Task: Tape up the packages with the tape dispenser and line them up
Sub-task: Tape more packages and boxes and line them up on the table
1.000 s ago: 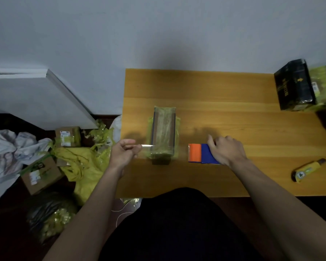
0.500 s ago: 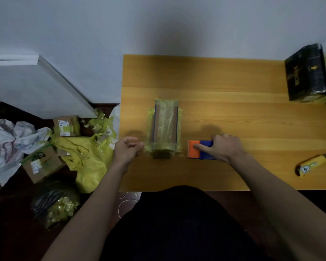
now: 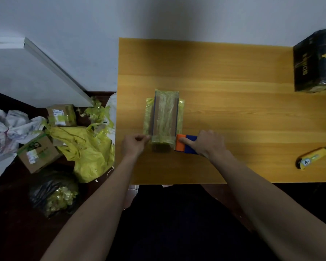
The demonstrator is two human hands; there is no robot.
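Note:
A long narrow package [image 3: 165, 117] wrapped in yellow-green tape stands on the wooden table [image 3: 233, 113] near its left edge. My left hand [image 3: 135, 145] is curled at the package's near left corner and pinches the tape end there. The orange and blue tape dispenser [image 3: 184, 146] lies against the package's near right corner. My right hand [image 3: 207, 143] grips the dispenser, index finger laid over its orange part. A black wrapped package [image 3: 315, 62] stands at the table's far right.
A yellow utility knife [image 3: 314, 158] lies at the right near the front edge. On the floor to the left lie cardboard boxes [image 3: 39, 154], yellow plastic wrap [image 3: 83, 147], a white cloth [image 3: 6, 127] and a dark bag [image 3: 53, 193]. A white panel [image 3: 36, 72] leans against the wall.
My right hand has slid the dispenser left until it touches the package's corner. My left hand moved closer to the package's near left corner. The view shifted slightly.

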